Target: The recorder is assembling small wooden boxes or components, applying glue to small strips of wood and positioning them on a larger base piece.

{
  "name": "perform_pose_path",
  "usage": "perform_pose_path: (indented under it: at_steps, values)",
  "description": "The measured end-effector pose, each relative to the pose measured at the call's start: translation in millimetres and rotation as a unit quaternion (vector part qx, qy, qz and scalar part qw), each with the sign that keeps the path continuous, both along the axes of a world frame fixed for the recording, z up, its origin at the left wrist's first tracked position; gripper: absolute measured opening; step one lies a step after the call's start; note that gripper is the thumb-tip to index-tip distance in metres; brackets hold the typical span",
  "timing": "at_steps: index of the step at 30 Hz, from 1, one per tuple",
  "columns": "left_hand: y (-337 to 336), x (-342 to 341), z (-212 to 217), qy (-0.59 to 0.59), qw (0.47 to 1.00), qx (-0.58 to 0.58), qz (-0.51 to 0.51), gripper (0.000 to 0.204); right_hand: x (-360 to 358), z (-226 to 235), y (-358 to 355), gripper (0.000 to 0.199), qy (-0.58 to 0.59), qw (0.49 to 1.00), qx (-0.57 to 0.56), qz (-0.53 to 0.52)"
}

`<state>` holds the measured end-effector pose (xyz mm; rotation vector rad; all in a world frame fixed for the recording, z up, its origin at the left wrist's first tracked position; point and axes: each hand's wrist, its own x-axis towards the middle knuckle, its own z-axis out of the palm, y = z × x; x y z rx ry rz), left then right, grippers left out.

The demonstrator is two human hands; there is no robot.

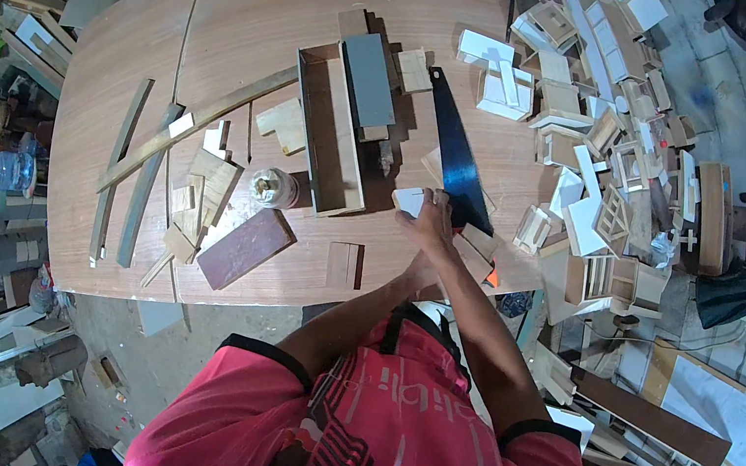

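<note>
My right hand is closed, its fingers curled at the edge of a small white-faced wooden piece on the table. Just right of these fingers lies a handsaw, its dark blue blade tapering away from me. My left hand is under my right wrist near the table's front edge; its fingers are hidden. Some thin wood offcuts lie by the blade's wide end, next to a bit of orange. Left of my hands stands a long open wooden box, with a grey board beside it.
A clear jar, a brown board and a small wood block are on the left and front. Long wood strips lie farther left. Many small wooden and white assemblies crowd the right side.
</note>
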<state>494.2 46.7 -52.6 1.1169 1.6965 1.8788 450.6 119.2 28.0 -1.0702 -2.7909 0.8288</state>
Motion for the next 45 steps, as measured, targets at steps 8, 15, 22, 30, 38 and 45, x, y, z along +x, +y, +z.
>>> perform_pose_path:
  at_steps: [8, 15, 22, 30, 38, 45]
  values:
    - [-85.6, -29.7, 53.1, -0.379, 0.887, -0.211, -0.156, 0.03, -20.5, 1.0, -24.5, 0.073, -0.005, 0.998, -0.062, 0.024]
    - [-130.4, -49.0, 78.8, -0.398, 0.889, -0.197, -0.112, 0.026, -22.4, 7.3, -26.1, 0.078, 0.049, 0.996, -0.074, 0.026]
    - [-157.0, -67.0, 76.8, -0.413, 0.892, -0.17, -0.07, 0.027, -13.9, -25.5, -12.2, 0.08, 0.041, 0.997, -0.04, 0.048]
    - [-156.4, -82.5, 77.4, -0.39, 0.883, -0.259, -0.033, 0.027, -2.0, -29.2, 6.1, 0.06, 0.097, 0.965, -0.232, 0.078]
    - [-159.9, -76.4, 66.4, -0.381, 0.899, -0.213, -0.042, 0.029, -0.3, -34.7, 3.2, 0.059, 0.112, 0.95, -0.281, 0.078]
    - [-159.7, -73.9, 69.6, -0.378, 0.903, -0.203, -0.033, 0.028, 3.5, -48.3, -0.7, 0.059, 0.176, 0.937, -0.286, 0.097]
